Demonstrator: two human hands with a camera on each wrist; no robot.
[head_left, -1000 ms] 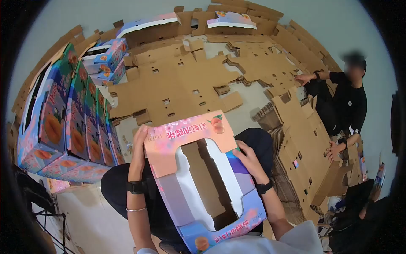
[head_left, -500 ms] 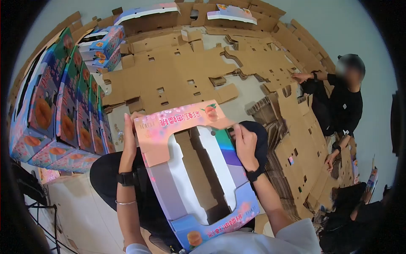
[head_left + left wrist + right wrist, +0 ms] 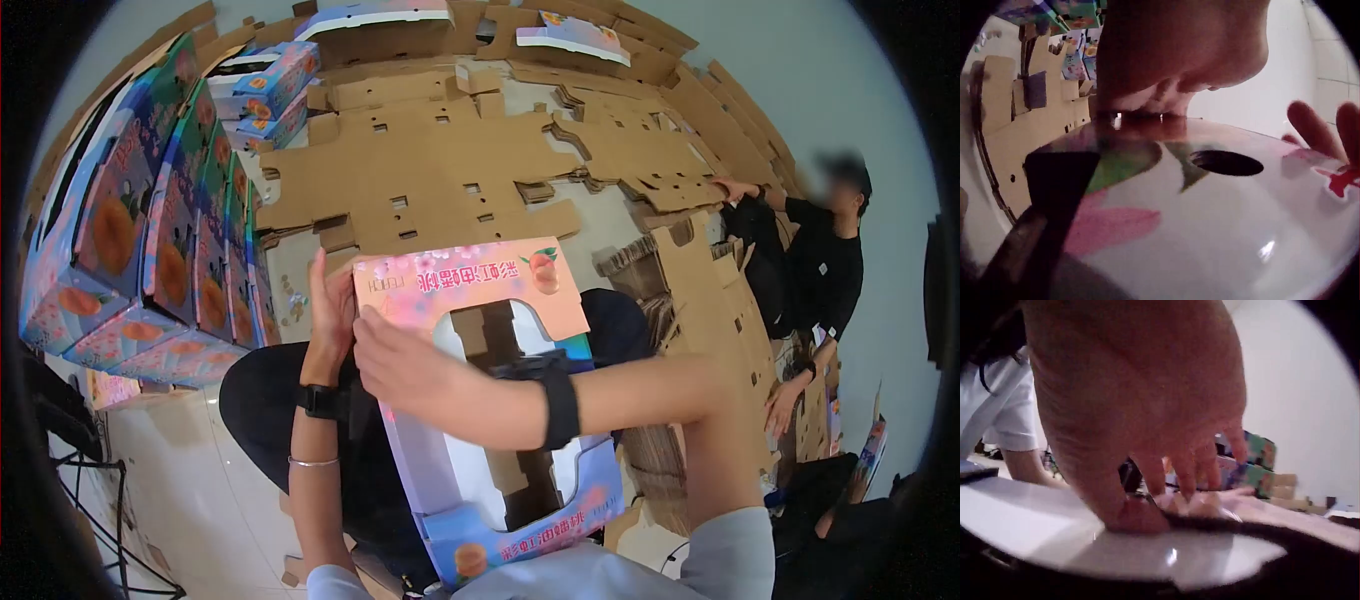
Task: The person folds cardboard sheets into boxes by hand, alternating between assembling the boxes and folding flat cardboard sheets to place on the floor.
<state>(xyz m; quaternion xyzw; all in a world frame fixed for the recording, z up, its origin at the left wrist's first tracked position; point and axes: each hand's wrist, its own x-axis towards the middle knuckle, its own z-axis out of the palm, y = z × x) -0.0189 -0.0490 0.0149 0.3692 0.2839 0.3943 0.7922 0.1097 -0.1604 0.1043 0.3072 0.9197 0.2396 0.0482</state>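
Observation:
A printed peach gift carton [image 3: 560, 510] with a large cut-out opening in its upper face lies on the person's lap. The left hand [image 3: 333, 305] rests along the carton's left side near the far corner, fingers straight. Across the carton reaches the right hand [image 3: 415, 375], its fingers at the same left edge, just below the left hand. In the right wrist view, the right thumb [image 3: 1141, 515] touches the white upper face while the fingers hang spread beyond it. A round hole [image 3: 1227, 162] shows in the carton's printed panel in the left wrist view.
Tall printed cartons [image 3: 115, 230] stand in a row at the left, smaller ones [image 3: 265, 85] behind. Flat brown cardboard sheets [image 3: 390, 165] cover the floor ahead. Another person [image 3: 825, 245] sits at the right beside stacked cardboard [image 3: 710, 320]. A black metal frame [image 3: 120, 520] stands lower left.
The right hand has left the carton's right side and crossed over to its left edge. The left hand has stayed at the left side. The head view has shifted slightly.

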